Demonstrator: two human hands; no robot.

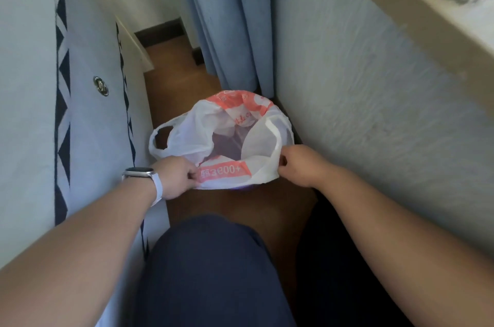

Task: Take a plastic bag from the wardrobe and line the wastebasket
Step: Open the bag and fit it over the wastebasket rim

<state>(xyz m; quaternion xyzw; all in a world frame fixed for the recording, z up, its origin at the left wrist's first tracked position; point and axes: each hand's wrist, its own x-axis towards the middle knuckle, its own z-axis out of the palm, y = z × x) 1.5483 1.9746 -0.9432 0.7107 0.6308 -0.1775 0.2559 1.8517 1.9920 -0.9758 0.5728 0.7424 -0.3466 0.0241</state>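
A white plastic bag (208, 129) with orange print lies spread open over a wastebasket on the floor; only a purple sliver of the wastebasket (247, 187) shows under the bag's near edge. My left hand (176, 175), with a watch on its wrist, pinches the bag's near rim at the orange strip. My right hand (299, 163) grips the bag's right handle loop at the rim. The other handle loop (160, 137) hangs loose at the left.
A bed with a white and dark-patterned cover (80, 112) runs along the left. A white wall (374, 112) stands close on the right, blue curtains (230, 19) behind the basket. The brown wooden floor (181, 72) forms a narrow aisle. My knee (213, 260) is below.
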